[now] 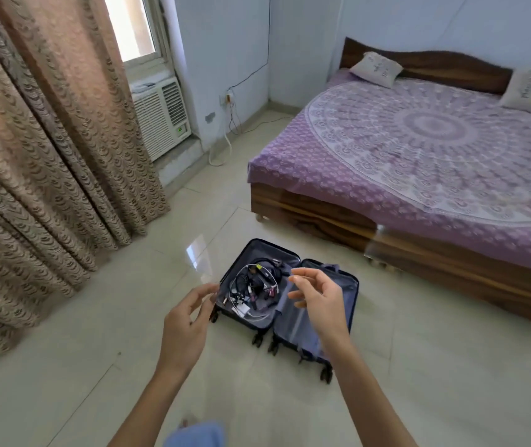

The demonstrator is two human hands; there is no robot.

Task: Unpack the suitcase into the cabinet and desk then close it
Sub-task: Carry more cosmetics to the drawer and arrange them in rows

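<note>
A small dark blue wheeled suitcase (345,285) lies open flat on the tiled floor in front of me. Its left half holds a tangle of black and white cables, headphones and small gadgets (253,285). Its right half shows only grey lining. My left hand (188,321) hovers above the suitcase's left edge, fingers loosely curved and holding nothing. My right hand (317,296) hangs in the air over the right half, fingers relaxed and spread, also holding nothing. Neither cabinet nor desk is in view.
A low wooden bed (419,150) with a purple patterned sheet and two cushions fills the right side. Beige curtains (41,150) hang at the left. A window air conditioner (161,116) and trailing wall cables sit at the back. Pale floor tiles (103,333) surround the suitcase.
</note>
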